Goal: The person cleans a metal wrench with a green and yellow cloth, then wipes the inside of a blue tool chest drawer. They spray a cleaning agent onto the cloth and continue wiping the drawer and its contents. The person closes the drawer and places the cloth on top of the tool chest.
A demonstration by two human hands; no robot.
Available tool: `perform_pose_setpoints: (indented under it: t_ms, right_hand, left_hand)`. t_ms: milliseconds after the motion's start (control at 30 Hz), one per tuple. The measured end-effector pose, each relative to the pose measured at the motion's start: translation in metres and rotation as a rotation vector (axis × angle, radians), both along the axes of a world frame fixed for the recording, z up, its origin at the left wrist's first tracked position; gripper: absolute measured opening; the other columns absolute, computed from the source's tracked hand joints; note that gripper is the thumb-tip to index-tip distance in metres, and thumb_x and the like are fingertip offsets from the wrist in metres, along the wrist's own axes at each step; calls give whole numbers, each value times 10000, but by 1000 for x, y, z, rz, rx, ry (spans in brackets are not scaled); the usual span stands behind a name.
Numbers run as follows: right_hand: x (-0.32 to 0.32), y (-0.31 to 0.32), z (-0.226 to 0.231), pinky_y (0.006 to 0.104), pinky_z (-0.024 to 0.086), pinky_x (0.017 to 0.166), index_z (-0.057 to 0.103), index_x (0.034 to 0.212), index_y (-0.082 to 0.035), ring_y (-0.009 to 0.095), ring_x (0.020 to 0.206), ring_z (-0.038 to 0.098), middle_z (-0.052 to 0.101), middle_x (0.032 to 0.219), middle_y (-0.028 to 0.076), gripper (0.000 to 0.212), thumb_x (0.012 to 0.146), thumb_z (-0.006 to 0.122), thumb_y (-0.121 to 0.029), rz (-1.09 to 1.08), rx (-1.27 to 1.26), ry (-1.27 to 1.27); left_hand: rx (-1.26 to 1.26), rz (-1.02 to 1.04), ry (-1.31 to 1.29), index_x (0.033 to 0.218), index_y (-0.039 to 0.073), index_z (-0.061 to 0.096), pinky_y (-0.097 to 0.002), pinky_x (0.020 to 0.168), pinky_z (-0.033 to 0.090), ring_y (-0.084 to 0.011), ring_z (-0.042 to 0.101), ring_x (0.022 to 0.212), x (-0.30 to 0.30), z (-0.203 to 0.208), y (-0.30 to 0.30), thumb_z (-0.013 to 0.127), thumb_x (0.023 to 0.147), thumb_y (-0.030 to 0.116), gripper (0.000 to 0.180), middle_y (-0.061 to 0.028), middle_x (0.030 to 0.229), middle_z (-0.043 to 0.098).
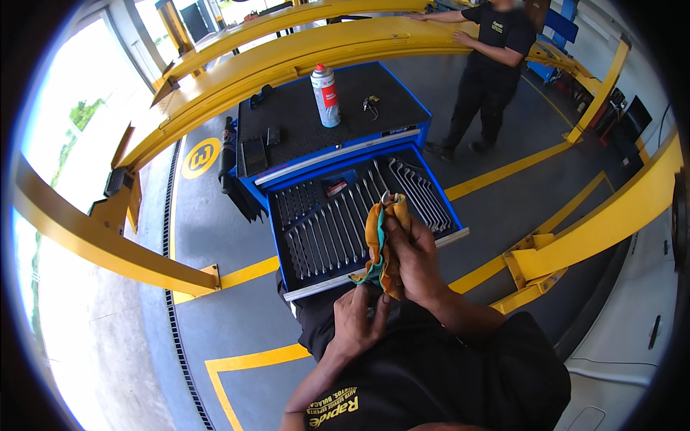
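Observation:
In front of me, over the open drawer, a stained orange-and-green rag (379, 244) is bunched in my hands. My right hand (419, 262) is closed round its upper part, thumb pointing up. A small metal end, perhaps of a wrench, shows at the rag's top; the rest of that tool is hidden in the folds. Lower down, my left hand (353, 320) is closed at the rag's bottom end, and what lies between its fingers is partly hidden. Beneath, the blue drawer (305, 293) holds rows of combination wrenches (327, 233) and offset ring wrenches (417, 188).
On the blue tool cabinet's black top (287, 108) stand a spray can (325, 97) with a red cap, a small metal part (371, 105) and dark trays (254, 156). Yellow lift beams (345, 39) surround the cabinet. A person in black (492, 65) stands beyond it.

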State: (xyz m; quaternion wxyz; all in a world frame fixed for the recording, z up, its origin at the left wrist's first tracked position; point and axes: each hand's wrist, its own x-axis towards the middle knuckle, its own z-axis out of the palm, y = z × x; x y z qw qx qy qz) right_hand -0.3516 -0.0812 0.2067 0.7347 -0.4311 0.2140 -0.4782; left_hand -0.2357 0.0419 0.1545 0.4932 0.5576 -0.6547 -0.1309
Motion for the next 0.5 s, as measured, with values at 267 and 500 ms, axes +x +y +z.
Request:
perform_pose_setpoints:
  t_ms: [267,500]
  right_hand:
    - [11,2,0,241,536,715,635,1261,-74,82,801,633,648,925,8,246,1194,534,-288,40,-8,-102]
    - [-6,25,-12,211,538,757,648,1205,-46,9,853,638,681,967,-37,248,1180,574,-281,238,-41,-61]
  left_hand:
    - [38,-35,-48,1039,18,634,-449,655,526,-355,673,697,-3,-4,4,812,937,117,227,-136,847,681]
    - [-91,-10,-11,1082,22,659,-434,715,557,-370,689,750,27,-14,6,761,920,196,259,-127,846,665]
